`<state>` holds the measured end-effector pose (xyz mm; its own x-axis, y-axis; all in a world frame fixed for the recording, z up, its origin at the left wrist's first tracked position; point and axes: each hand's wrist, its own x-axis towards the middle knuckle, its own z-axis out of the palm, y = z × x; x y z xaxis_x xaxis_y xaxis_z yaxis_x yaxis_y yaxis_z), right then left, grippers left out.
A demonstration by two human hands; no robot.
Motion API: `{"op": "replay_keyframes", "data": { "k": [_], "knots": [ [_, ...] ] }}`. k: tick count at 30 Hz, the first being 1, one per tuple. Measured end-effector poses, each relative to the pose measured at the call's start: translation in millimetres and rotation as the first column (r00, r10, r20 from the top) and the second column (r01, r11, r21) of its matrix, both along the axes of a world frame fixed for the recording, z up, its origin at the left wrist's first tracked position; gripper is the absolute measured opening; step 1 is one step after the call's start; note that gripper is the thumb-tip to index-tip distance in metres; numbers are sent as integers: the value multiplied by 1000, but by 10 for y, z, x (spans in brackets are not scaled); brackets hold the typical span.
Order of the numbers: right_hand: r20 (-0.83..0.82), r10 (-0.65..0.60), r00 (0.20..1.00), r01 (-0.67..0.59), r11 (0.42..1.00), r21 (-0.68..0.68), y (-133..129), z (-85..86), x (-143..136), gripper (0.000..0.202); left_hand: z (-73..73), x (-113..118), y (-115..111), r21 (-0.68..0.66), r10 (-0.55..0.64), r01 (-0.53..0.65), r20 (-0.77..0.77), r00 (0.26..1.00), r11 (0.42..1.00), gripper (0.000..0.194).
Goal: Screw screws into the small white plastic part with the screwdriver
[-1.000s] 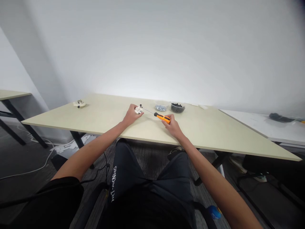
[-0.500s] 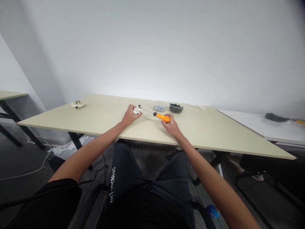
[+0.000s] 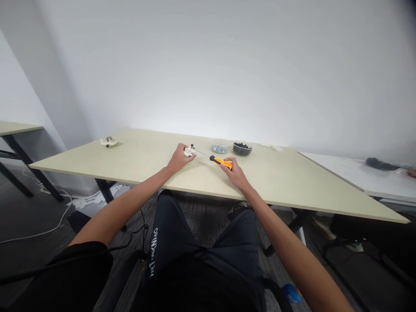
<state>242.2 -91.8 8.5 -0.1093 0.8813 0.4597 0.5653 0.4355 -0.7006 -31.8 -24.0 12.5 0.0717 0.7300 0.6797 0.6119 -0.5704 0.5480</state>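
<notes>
Between the fingers of my left hand [image 3: 178, 158] is a small cream plastic part [image 3: 188, 151], held just above the table. A small black piece [image 3: 192, 146] sits at its upper edge. My right hand [image 3: 234, 172] is wrapped round the orange and black handle of a screwdriver [image 3: 224, 163]. Its thin metal shaft points left, and the tip meets the black piece or lies right beside it; the exact contact is too small to tell. Behind the hands stand a clear tub of silvery screws [image 3: 219, 149] and a clear bowl of small black pieces [image 3: 242, 149].
Another cream part with metal on it [image 3: 108, 141] lies at the table's left end. A whitish scrap [image 3: 276, 147] is near the wall. On the adjoining white table [image 3: 338, 169] is a dark bundle [image 3: 380, 164], with another person's hand [image 3: 411, 173] at the right edge.
The view has shifted slightly, so the table things appear a little further right. My right hand has turned a bit on the screwdriver handle. At the far right, another person's hand has come into view.
</notes>
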Motion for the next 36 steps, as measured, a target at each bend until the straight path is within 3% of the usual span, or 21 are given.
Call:
{"op": "replay_keyframes", "data": {
  "k": [4,7,11,19,24,31,33,36],
  "knots": [
    [16,9,1000,-10,998,62,6,-4,-1,43,-8,-6,7,15,9,-9,17,1000,1000,36],
    [18,-49,999,48,999,12,-1,24,5,37,-12,-13,15,13,-7,7,18,1000,1000,38],
    [12,-77,997,77,996,-41,4,39,9,44,-18,-14,28,-2,-19,19,15,1000,1000,39],
    [-17,-1,1000,2,998,59,-7,9,0,43,-18,-9,22,4,-17,17,17,1000,1000,38],
    [18,-59,998,60,998,-16,-35,49,1,48,-34,-8,36,12,-36,35,10,999,999,39],
    [-24,4,1000,-3,999,52,-6,11,1,46,-26,-4,27,10,-19,19,26,999,1000,39],
    [0,-28,1000,28,999,25,-5,17,5,39,-21,-6,17,8,-23,23,20,1000,1000,38],
    [16,-69,998,70,996,-50,5,24,4,47,-21,-8,15,4,-39,39,6,999,999,38]
  ]
}}
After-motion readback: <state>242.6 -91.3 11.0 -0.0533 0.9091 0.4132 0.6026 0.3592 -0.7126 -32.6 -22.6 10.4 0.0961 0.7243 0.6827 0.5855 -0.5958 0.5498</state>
